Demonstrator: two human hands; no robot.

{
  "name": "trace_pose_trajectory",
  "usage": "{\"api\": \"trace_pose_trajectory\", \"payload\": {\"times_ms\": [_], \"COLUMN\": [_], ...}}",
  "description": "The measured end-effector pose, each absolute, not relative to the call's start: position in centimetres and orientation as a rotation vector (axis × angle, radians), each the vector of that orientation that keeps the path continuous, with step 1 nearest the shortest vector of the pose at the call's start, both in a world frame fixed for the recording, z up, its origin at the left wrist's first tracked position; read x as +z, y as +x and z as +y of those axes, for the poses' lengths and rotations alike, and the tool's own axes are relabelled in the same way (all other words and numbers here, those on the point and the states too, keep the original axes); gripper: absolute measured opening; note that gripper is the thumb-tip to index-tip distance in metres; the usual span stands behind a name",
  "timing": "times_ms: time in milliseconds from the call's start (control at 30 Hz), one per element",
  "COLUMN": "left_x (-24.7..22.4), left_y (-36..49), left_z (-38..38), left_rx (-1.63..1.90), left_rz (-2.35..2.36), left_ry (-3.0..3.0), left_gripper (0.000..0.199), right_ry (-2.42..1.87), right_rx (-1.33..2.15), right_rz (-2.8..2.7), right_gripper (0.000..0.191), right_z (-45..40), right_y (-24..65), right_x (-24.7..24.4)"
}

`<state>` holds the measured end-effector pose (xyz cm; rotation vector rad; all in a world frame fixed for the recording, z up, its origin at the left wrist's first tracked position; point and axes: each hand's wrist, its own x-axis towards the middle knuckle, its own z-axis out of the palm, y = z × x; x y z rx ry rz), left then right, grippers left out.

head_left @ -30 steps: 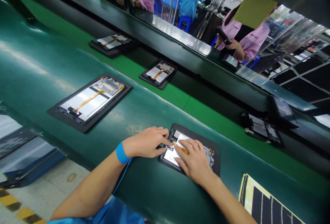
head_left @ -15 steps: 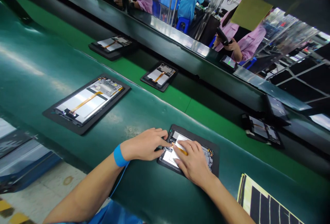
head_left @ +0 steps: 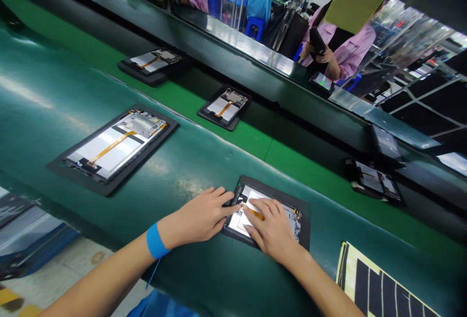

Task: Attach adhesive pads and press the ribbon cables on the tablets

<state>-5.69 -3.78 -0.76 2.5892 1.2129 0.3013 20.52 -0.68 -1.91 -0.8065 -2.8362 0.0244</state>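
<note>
In the head view, an opened tablet (head_left: 239, 223) lies on a dark mat (head_left: 304, 205) on the green bench, its inner boards and white battery area showing. My left hand (head_left: 204, 214), with a blue wrist strap (head_left: 157, 240), reaches in from the left. Its index fingertip touches the tablet near the left end of an orange ribbon cable (head_left: 257, 214), and the other fingers are stretched out. My right hand (head_left: 272, 227) lies with fingers spread over the tablet's middle, covering part of the cable. Neither hand grasps anything that I can see.
Another opened tablet (head_left: 105, 151) lies on a mat to the left. Beyond the bench edge, a green conveyor (head_left: 251, 144) carries several more. Black strips on yellow sheets (head_left: 379, 283) lie at lower right. Across the line, a person in pink (head_left: 352, 54) holds a dark device.
My left hand has drawn slightly to the left, its fingers straighter, the index fingertip still at the tablet. My right hand stays almost in place. The view has shifted a little.
</note>
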Motion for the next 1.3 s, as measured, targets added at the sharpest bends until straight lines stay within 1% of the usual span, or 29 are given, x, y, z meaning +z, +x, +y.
{"api": "trace_pose_trajectory", "payload": {"times_ms": [200,333,467,600,667,800,933,1100,1300], "left_x": [-1.0,-1.3,-1.5,-0.6,0.2,1.2,0.8,0.3,0.6], "left_y": [-5.0,-5.1,-5.5,-5.5,-5.1,-4.3,-4.0,-4.2,-4.4], "left_z": [-4.2,-4.0,-3.5,-2.6,-2.1,-1.2,-1.0,-1.1,-1.3], "left_rx": [0.189,0.227,0.418,0.632,0.676,0.655,0.672,0.714,0.746], "left_rz": [1.234,1.222,1.247,1.117,1.028,0.875,0.778,0.756,0.797], "left_ry": [2.734,2.687,2.4,1.988,1.824,1.588,1.574,1.629,1.679], "left_gripper": [0.052,0.052,0.051,0.051,0.048,0.036,0.029,0.029,0.033], "right_ry": [-0.801,-0.802,-0.793,-0.867,-0.902,-0.906,-0.89,-0.894,-0.844], "right_rx": [0.036,0.057,0.239,0.369,0.366,0.377,0.395,0.41,0.27], "right_rz": [-2.827,-2.802,-2.704,-2.494,-2.404,-2.311,-2.308,-2.336,-2.341], "right_gripper": [0.038,0.038,0.035,0.028,0.024,0.014,0.011,0.005,0.005], "right_z": [-0.7,-0.6,-0.4,0.1,0.5,0.9,1.0,1.1,1.4], "right_y": [20.4,20.3,20.5,20.8,20.7,20.0,18.7,17.3,16.8], "right_x": [-2.0,-1.7,-1.4,-1.1,-0.7,0.6,1.7,1.9,1.8]}}
